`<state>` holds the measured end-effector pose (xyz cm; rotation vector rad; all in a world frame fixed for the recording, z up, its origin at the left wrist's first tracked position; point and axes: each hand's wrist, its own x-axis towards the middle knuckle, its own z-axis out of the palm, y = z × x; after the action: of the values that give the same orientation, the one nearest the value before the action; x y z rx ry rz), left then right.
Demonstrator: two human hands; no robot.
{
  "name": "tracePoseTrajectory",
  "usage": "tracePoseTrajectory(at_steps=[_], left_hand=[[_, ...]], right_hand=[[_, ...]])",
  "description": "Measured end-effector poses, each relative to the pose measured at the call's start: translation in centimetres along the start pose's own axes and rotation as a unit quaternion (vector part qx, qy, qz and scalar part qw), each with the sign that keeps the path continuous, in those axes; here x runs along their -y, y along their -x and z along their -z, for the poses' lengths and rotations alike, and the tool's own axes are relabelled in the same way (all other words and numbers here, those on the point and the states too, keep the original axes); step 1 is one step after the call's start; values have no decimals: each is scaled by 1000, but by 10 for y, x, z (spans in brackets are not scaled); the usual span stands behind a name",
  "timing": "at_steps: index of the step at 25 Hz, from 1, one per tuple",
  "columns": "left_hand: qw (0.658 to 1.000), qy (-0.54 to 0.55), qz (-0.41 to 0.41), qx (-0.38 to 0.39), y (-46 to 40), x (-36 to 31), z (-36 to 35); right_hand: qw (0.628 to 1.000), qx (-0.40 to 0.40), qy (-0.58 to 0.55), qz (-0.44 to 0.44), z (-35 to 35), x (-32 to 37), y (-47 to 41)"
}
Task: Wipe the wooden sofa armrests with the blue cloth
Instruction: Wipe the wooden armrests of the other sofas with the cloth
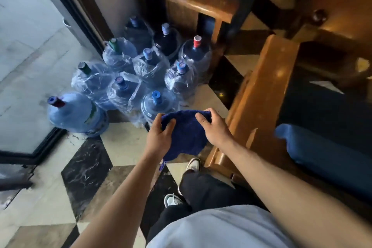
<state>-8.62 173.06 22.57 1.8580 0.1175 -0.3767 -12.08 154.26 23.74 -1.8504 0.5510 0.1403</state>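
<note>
The blue cloth [186, 134] hangs in front of me, held at its top edge by both hands. My left hand [160, 137] pinches its left corner and my right hand [215, 127] grips its right corner. A glossy wooden sofa armrest [263, 90] runs away from me just right of my right hand, not touched by the cloth. A second wooden armrest [191, 0] belongs to another seat farther off at the top.
Several large water bottles [151, 66], most wrapped in plastic, crowd the chequered tile floor [86, 167] ahead on the left. A glass door [26, 66] with a dark frame stands at the left. A blue cushion [322, 151] lies on the dark sofa seat.
</note>
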Motion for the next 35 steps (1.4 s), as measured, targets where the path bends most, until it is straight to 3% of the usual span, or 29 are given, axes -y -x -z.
tracePoseTrajectory(at_steps=[6, 12, 15, 18, 21, 23, 25, 30, 32, 35], left_hand=[[991, -92, 28, 90, -83, -9, -82], [953, -224, -37, 201, -132, -28, -190], [927, -269, -65, 255, -150, -29, -237], [877, -342, -107, 320, -179, -21, -279], [826, -385, -130, 390, -207, -5, -310], [796, -410, -143, 423, -224, 9, -323], [770, -402, -200, 454, -231, 16, -330], [618, -399, -315, 600, -245, 21, -343], [600, -401, -346, 600, -258, 14, -341], [610, -433, -325, 578, -280, 0, -355]], right_hand=[[970, -162, -109, -142, 26, -41, -48], [915, -316, -140, -210, 82, -73, -69], [851, -448, -141, -236, 93, -76, -78], [779, -524, -188, -289, 88, -81, -97], [736, -521, -276, -332, 81, -87, -128], [667, -551, -319, -388, 77, -97, -148], [606, -602, -291, -431, 70, -108, -151], [491, -665, -175, -535, 61, -138, -180], [520, -668, -95, -524, 61, -138, -196], [639, -558, 12, -529, 40, -135, -216]])
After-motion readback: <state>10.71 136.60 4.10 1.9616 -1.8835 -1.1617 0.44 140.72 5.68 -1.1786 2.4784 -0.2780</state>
